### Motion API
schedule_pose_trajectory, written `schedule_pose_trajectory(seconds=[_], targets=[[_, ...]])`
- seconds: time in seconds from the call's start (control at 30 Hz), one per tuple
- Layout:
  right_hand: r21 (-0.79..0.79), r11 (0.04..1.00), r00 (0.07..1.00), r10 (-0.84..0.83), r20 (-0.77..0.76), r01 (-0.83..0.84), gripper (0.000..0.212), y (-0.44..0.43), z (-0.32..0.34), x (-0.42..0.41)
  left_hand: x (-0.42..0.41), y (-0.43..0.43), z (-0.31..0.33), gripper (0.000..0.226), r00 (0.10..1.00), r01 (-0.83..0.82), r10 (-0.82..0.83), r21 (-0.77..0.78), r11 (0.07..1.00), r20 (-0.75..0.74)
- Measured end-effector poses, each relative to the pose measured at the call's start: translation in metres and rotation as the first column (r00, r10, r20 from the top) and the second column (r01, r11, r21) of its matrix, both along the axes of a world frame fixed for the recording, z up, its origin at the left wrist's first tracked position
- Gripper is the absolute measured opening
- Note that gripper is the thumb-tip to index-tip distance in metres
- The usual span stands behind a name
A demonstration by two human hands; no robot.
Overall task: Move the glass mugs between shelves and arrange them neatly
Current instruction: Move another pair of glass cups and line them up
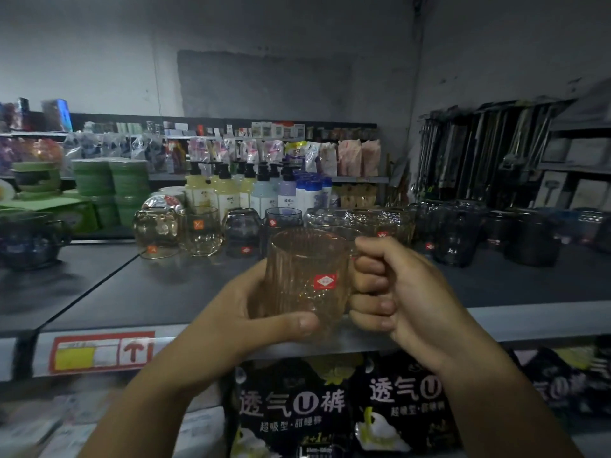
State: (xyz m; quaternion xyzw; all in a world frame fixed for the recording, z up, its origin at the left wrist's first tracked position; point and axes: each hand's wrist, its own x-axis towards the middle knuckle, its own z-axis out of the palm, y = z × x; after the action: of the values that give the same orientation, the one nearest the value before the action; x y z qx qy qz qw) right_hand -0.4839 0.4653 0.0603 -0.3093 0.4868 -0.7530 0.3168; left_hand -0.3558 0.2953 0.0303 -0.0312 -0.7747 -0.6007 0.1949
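Head view: the mug (304,279) is held just over the shelf (158,292) edge. The right hand (396,299) curls round its handle and the left hand (244,312) cups its side. Glass probably slips and breaks, so the handle looks safest.

Mug (304,279) held between left hand (251,312) and right hand (396,292): amber, vertically ribbed.
Sticker (325,281) on it: red and white.
Shelf (165,292) behind the hands: dark grey.
Packs (291,404) below the hands: black, white lettering.

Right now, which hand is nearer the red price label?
Left. The left hand holds the mug right of the price label; the right hand grips it farther right.
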Motion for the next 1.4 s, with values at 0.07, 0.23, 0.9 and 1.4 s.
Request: schedule_pose_trajectory(seconds=[0.07,0.23,0.9,1.4], targets=[[0.012,0.998,0.996,-0.067,-0.062,0.068,0.037,0.012,0.003,-0.002,-0.007,0.020,0.001,0.062,0.998,-0.033,0.034,0.025,0.999,-0.051],[-0.024,0.811,0.701,-0.520,-0.488,0.585,0.018,0.043,-0.001,0.008,-0.034,0.055,-0.005,0.062,0.969,-0.191,0.194,0.034,0.981,-0.154],[0.017,0.704,0.592,-0.584,-0.555,0.710,0.048,0.084,-0.008,-0.053,-0.069,0.090,-0.010,0.068,0.825,-0.512,0.364,-0.302,0.804,-0.431],[0.189,0.692,0.621,-0.450,-0.641,0.696,0.069,0.040,-0.019,-0.170,-0.100,0.016,-0.010,0.068,0.767,-0.636,0.559,-0.490,0.596,-0.316]])
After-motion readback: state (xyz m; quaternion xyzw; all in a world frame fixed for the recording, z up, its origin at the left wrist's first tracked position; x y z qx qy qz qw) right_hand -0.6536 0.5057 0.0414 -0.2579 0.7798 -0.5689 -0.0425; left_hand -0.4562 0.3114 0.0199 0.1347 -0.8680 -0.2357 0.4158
